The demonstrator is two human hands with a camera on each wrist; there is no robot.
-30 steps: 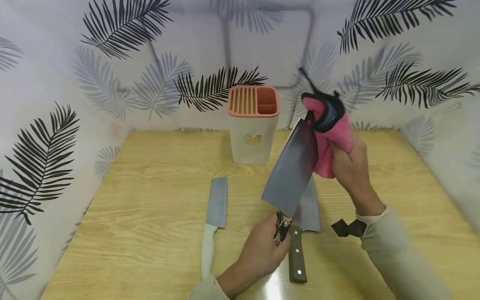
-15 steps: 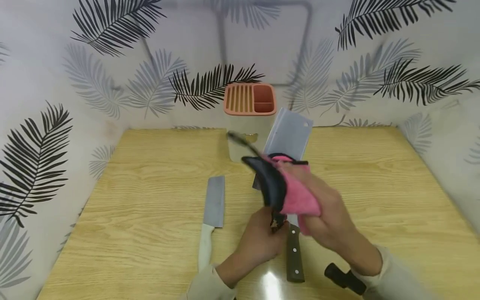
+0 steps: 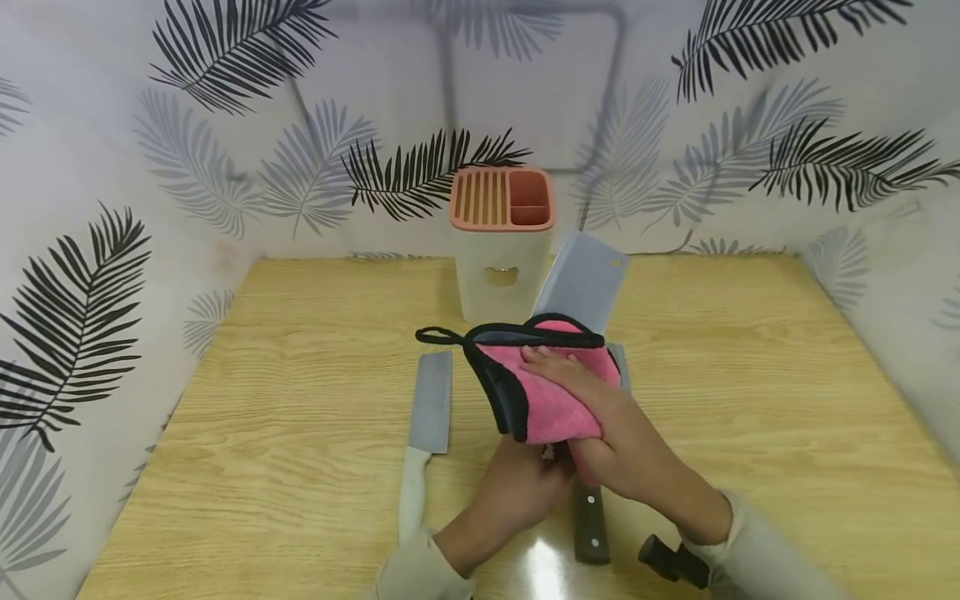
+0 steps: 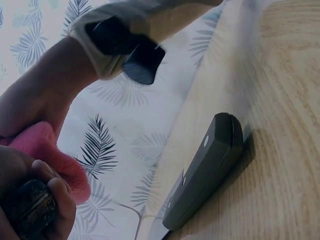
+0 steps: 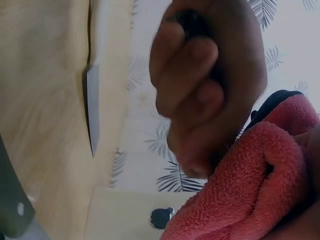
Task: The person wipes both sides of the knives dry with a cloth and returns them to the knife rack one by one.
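Note:
My left hand (image 3: 517,483) grips the dark, mottled handle (image 4: 30,207) of a cleaver; its curled fingers show in the right wrist view. The broad grey cleaver blade (image 3: 585,279) is raised off the table and points away from me. My right hand (image 3: 622,433) holds a pink cloth (image 3: 558,412) with black edging and a hanging loop over the blade's lower part, fingers spread on top. The cloth hides that part of the blade. Beneath lies a second cleaver with a dark riveted handle (image 3: 591,521), partly covered by the cloth and hands.
To the left, a knife with a pale handle (image 3: 412,492) lies on the wooden table (image 3: 300,375). A white knife holder (image 3: 498,292) with an orange slotted top stands at the back. Leaf-patterned fabric (image 3: 300,167) hangs behind the table.
My right hand brought the cloth from the blade's far end down to near the handle, then slightly back up the blade. The cleaver dropped to a flatter tilt, pointing away.

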